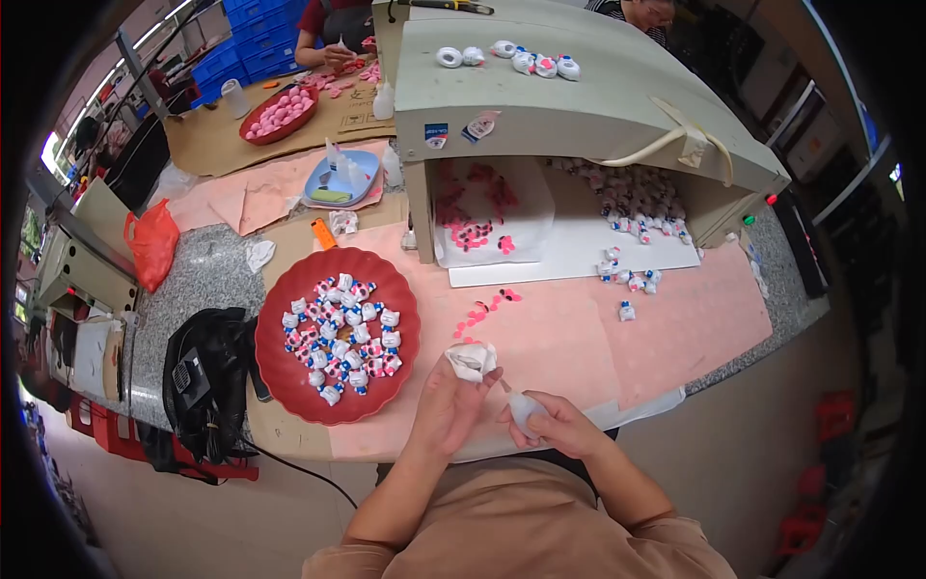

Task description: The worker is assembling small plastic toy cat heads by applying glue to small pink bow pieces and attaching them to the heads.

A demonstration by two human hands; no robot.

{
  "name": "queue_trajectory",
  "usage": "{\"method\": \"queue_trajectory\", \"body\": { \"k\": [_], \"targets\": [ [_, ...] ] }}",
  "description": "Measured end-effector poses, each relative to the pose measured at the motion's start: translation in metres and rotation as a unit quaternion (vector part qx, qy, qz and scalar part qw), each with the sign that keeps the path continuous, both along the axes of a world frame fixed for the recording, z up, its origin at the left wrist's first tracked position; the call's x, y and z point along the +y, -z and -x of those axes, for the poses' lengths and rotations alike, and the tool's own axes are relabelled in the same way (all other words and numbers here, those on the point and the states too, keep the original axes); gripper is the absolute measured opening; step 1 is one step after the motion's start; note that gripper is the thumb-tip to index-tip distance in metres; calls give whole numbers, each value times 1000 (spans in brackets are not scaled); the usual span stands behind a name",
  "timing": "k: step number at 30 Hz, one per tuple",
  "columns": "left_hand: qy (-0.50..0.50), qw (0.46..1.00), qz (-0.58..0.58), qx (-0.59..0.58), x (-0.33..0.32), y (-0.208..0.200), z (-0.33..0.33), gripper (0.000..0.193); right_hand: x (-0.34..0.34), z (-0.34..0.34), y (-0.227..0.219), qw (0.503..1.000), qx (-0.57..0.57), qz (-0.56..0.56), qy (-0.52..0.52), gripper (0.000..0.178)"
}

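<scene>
Head view, clock read from the hands, twelve toward the top: a crumpled white wad point(473, 358), cloth or paper, was gripped by the left hand point(447, 405), its fingers folded round the underside; whether a small piece was also pinched at the fingertips could not be told. A translucent squeeze bottle point(528, 415) was clasped at four o'clock by the right hand point(562, 427), its nozzle aimed up toward the left fingertips; contact at the tip could not be made out. The hands were held near each other, above the near edge of the pink-covered table point(569, 357). Small pink pieces point(477, 316) were strewn at twelve. A scalloped red bowl point(275, 372), heaped with white-and-blue figurines point(338, 333), was placed between nine and ten. Between twelve and one, a grey-green cabinet point(569, 130) was seen, open at the front, with more figurines clustered inside on a white board point(492, 278). A blue tray point(333, 183) of pale bottles was noted at eleven; beyond it, pink balls point(280, 111) were piled in another red bowl. A black bag point(207, 362) was seen at nine.
</scene>
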State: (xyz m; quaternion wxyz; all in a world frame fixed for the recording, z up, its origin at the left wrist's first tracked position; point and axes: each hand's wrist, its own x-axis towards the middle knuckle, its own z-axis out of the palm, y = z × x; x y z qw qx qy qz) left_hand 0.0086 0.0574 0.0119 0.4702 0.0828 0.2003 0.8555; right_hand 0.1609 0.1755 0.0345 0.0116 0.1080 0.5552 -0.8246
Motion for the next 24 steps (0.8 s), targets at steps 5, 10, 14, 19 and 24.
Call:
{"method": "queue_trajectory", "body": {
  "k": [5, 10, 14, 19, 24],
  "targets": [
    [41, 995, -13, 85, 0, 0, -6, 39, 1, -3, 6, 997, 10, 70, -22, 43],
    [33, 985, 66, 154, -8, -2, -7, 32, 0, -1, 9, 995, 12, 89, -51, 40],
    [-15, 976, 89, 196, -4, -6, -13, 32, 1, -1, 10, 993, 12, 105, -55, 40],
    [-33, 979, 104, 170, 0, -10, -18, 33, -1, -2, 14, 981, 12, 183, -55, 42],
    [-158, 964, 16, 215, -3, -42, 20, 26, 0, -20, 20, 987, 3, 152, -49, 41]
  ]
}}
